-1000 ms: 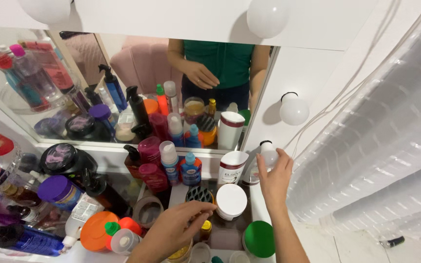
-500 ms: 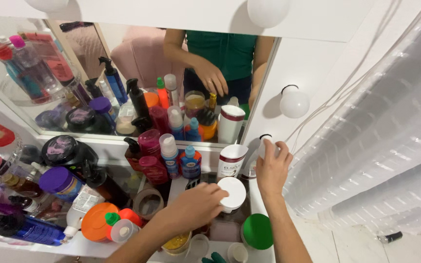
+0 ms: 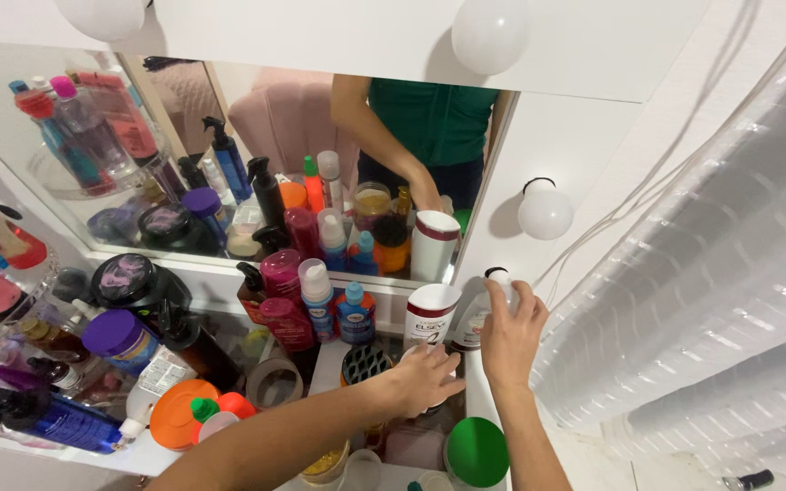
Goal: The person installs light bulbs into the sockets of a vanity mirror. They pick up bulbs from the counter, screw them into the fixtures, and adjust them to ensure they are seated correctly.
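Observation:
My left hand [image 3: 420, 377] reaches across the crowded vanity shelf and lies over a white-lidded jar, fingers curled around its lid, which is almost fully hidden. My right hand [image 3: 511, 332] grips a small pale bottle with a dark cap [image 3: 482, 305] at the shelf's right end, beside the mirror frame. A white tube with a maroon band [image 3: 431, 314] stands between the two hands, just behind the left one. A black brush head [image 3: 366, 362] sits left of my left hand.
Maroon bottles [image 3: 279, 273], blue bottles [image 3: 354, 314], a purple-lidded jar [image 3: 115, 335], an orange lid [image 3: 184, 414], a tape roll [image 3: 272, 382] and a green lid [image 3: 478, 450] pack the shelf. The mirror [image 3: 138, 109] stands behind, a round bulb [image 3: 545, 212] and ribbed plastic sheet [image 3: 711, 273] to the right.
My left hand moved forward and right from the shelf's front and came down over the white lid. My right hand stayed on the small bottle.

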